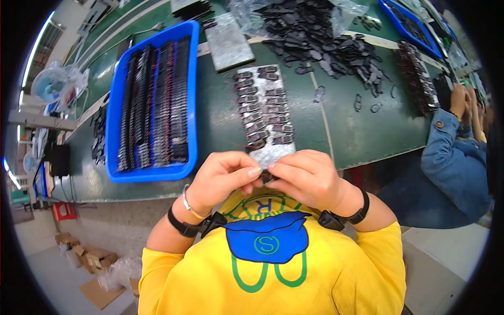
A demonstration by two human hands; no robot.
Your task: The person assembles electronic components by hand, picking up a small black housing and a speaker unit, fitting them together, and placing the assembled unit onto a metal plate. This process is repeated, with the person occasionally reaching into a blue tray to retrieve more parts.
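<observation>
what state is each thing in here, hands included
Left hand, grip closed at a small dark part
Right hand, grip closed at the same part
Grey plate by the hands, loaded with two columns of assembled pieces
Blue tray, filled with packed rows
Black pieces, heaped loose
Farther grey slab, lying flat
White fan, cannot tell if running

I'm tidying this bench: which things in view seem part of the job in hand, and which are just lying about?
Likely part of it:
- small dark piece, between left hand and right hand
- pale board with rows of dark pieces
- blue tray, filled with rows
- pile of flat black pieces

Apparently just about:
- fan
- cardboard
- clear plastic wrap on the floor
</observation>
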